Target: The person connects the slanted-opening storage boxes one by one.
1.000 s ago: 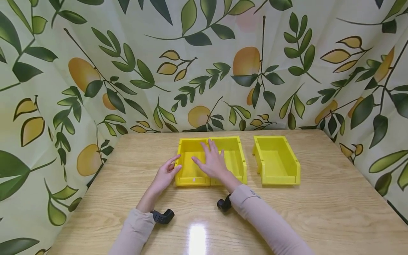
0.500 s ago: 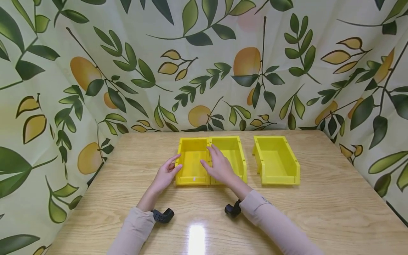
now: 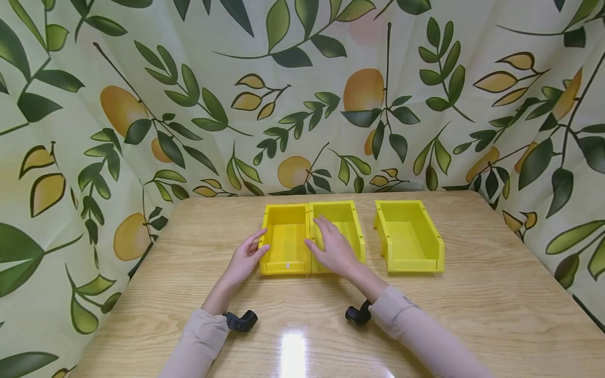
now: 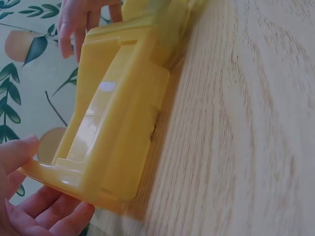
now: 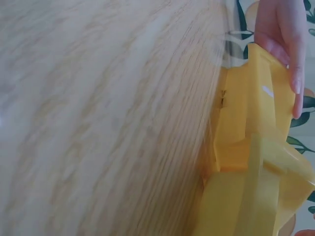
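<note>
Two yellow plastic storage bins stand side by side on the wooden table, the left bin point(image 3: 285, 231) a deeper yellow than the middle bin point(image 3: 333, 210). My left hand point(image 3: 243, 261) holds the left bin by its outer side wall; in the left wrist view the thumb lies at the rim and the fingers point(image 4: 69, 214) against the outside. Over the middle bin is my right hand point(image 3: 334, 252), fingers loosely extended and gripping nothing. Whether it touches the bin's edge cannot be told. In the right wrist view the left bin point(image 5: 234, 115) lies beyond the middle bin point(image 5: 231, 201).
A third yellow bin point(image 3: 412, 236) stands apart to the right, with a gap between it and the pair. Behind the table point(image 3: 491, 294) hangs a leaf-and-fruit patterned cloth point(image 3: 302, 105). Black wrist devices point(image 3: 242, 320) sit on both wrists.
My right hand has moved to the right, from over the seam and left bin to over the middle bin. My left hand and the bins stay in place.
</note>
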The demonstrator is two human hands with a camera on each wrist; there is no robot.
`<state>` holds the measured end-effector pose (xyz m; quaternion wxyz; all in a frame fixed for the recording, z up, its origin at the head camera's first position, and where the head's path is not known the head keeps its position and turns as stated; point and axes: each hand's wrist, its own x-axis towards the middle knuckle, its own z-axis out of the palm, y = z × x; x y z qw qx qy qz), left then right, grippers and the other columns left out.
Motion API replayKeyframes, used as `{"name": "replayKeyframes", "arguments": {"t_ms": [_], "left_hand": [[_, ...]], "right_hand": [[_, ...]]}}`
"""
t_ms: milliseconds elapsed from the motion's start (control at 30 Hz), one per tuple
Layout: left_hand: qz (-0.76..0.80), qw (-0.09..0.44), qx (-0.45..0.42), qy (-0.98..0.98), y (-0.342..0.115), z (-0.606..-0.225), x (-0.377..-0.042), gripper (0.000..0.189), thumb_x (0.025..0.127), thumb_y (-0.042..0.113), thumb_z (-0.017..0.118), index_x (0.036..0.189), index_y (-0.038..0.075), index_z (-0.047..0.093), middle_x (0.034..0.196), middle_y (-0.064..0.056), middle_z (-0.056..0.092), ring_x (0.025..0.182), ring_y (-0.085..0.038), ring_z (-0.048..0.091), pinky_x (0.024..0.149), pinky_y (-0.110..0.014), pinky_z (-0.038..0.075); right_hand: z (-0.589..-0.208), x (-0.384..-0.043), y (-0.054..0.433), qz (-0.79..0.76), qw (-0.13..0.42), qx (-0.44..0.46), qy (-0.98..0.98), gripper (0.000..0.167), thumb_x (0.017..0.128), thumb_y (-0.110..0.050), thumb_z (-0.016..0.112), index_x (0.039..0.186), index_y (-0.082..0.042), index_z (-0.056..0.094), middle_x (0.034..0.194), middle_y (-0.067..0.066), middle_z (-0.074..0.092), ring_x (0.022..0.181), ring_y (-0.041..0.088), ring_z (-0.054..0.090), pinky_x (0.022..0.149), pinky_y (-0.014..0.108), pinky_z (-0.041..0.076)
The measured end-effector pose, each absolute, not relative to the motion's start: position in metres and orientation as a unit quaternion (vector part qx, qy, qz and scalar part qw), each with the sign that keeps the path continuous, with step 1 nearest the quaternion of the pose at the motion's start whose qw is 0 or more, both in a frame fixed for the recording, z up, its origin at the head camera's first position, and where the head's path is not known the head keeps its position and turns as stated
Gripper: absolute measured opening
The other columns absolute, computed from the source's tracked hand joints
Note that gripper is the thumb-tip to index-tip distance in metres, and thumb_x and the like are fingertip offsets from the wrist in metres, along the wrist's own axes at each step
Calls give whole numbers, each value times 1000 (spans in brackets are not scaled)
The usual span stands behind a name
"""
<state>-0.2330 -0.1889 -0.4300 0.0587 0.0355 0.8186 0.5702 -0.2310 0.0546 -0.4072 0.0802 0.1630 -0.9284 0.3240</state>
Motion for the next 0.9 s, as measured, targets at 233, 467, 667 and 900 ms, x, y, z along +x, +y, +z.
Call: {"name": "replayKeyframes", "arguments": {"t_ms": [233,467,667,900], "left_hand": [[575,60,37,815,-189,-431,-233,52,100,18,51,149,15,36,146,-24,47,128,-35,54,104,-43,51],[573,62,43,816,-189,-432,-233,52,100,18,51,150,15,35,148,-23,44,129,-36,53,105,-44,50],[571,64,42,817,-190,-431,-232,52,100,19,52,150,16,35,149,-22,44,129,-34,53,105,-44,50],[569,64,43,819,-191,-431,-232,51,100,21,51,149,18,36,150,-22,42,130,-35,52,105,-43,50]], "right_hand": [[-408,-230,66,336,74,164,-924,57,98,-34,53,144,-2,40,154,20,36,142,38,36,117,54,33],[-410,-231,76,336,70,157,-926,56,99,-35,50,144,-3,39,154,21,35,143,38,35,118,54,32],[-405,-226,88,331,110,161,-923,54,98,-31,53,141,0,43,151,23,39,139,40,40,114,56,36],[-398,-219,98,323,131,176,-921,53,97,-28,56,140,1,45,150,23,41,138,41,41,114,56,36]]}}
